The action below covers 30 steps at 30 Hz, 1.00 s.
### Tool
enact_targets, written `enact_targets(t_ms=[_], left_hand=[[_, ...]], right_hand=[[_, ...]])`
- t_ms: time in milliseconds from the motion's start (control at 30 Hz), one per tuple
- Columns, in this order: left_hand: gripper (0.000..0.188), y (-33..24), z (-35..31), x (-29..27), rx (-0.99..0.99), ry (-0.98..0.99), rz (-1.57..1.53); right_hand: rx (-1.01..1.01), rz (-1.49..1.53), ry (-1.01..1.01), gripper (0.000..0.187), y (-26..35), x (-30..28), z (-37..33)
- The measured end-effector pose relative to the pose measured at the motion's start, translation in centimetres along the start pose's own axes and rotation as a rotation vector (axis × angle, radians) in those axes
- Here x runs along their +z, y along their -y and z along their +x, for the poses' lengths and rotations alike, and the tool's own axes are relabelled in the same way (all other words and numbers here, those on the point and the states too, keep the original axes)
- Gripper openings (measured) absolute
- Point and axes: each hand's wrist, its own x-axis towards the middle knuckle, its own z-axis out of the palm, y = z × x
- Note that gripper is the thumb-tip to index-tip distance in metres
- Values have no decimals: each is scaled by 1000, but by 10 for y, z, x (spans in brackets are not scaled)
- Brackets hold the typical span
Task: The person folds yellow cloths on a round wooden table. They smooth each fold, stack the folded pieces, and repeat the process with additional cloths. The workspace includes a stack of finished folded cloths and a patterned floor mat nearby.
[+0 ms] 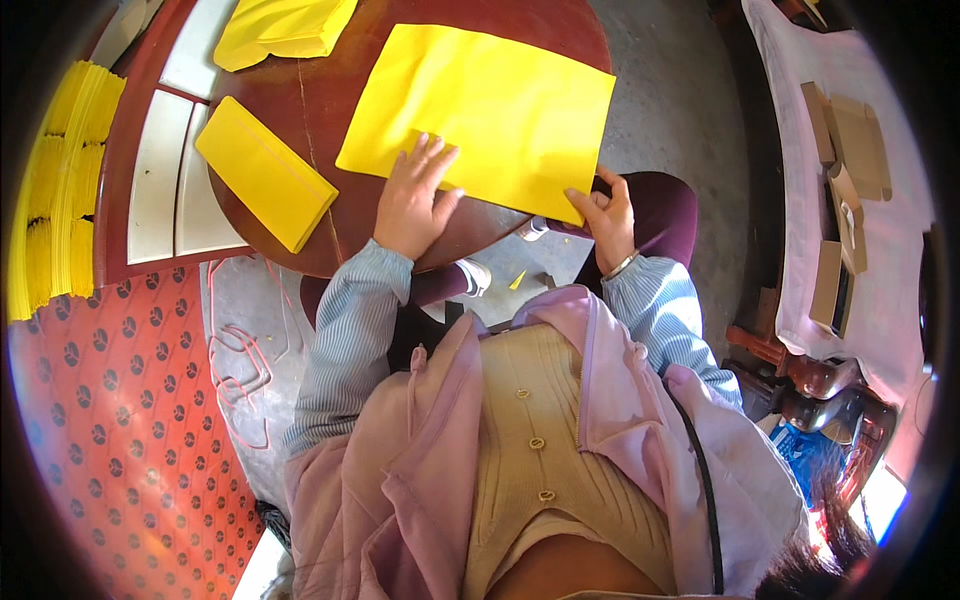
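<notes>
A large yellow sheet [490, 110], paper or thin cloth, lies over the right part of the round dark red table. My left hand [414, 200] rests on its near left edge, fingers spread out across it. At the near right corner, my right hand [608, 215] pinches the sheet, thumb on top and fingers partly hidden below. That corner sticks out past the table's rim. To the left lies a folded yellow piece [266, 172], long and narrow. Farther back is another yellow bundle [283, 30], cut off by the picture's top.
The round table [330, 110] has a seam across it. Yellow stacks [65, 190] stand at far left, above a red patterned surface [140, 400]. Pink cords [245, 375] lie on the grey floor. Open cardboard boxes [850, 165] sit on a pale cloth-covered table [800, 90] at right.
</notes>
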Motion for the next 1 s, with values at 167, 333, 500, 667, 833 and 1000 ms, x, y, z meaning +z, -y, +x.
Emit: enact_targets(t_ms=[167,333,500,667,833,1000], left_hand=[[46,12,8,6,-10,-44,-39],[44,9,11,5,-46,-12,-21],[43,6,9,6,-28,-24,4],[39,12,10,14,-36,-40,-18],[38,20,8,23,23,-113,-18],[49,9,10,32,-28,-191,37]], right_hand=[[-122,269,11,70,45,14,13],[-89,300,21,68,62,21,35],[-78,367,-4,65,67,26,50],[-62,398,-16,58,64,26,65],[-189,387,66,46,42,18,79],[-293,-220,99,39,25,-8,87]])
